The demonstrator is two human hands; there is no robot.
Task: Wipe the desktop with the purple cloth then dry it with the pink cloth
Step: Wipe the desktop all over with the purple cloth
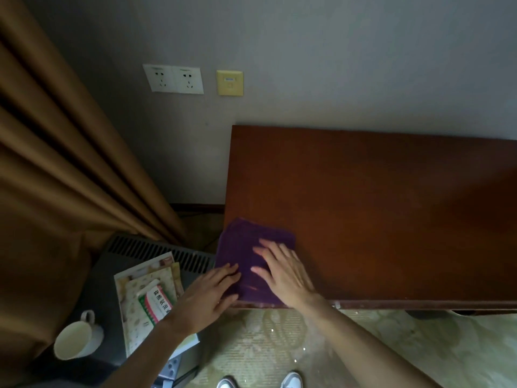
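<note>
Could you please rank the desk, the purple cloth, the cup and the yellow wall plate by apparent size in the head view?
1. desk
2. purple cloth
3. cup, though nearness may enlarge it
4. yellow wall plate

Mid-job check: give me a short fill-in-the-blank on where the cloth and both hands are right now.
1. Both hands rest flat on the ____ cloth.
2. The cloth lies at the desk's near-____ corner.
3. The left hand sits at the cloth's edge, while the right hand presses ____ the cloth.
4. The white ____ stands on the low unit left of the desk.

Missing words: purple; left; on; cup
</note>
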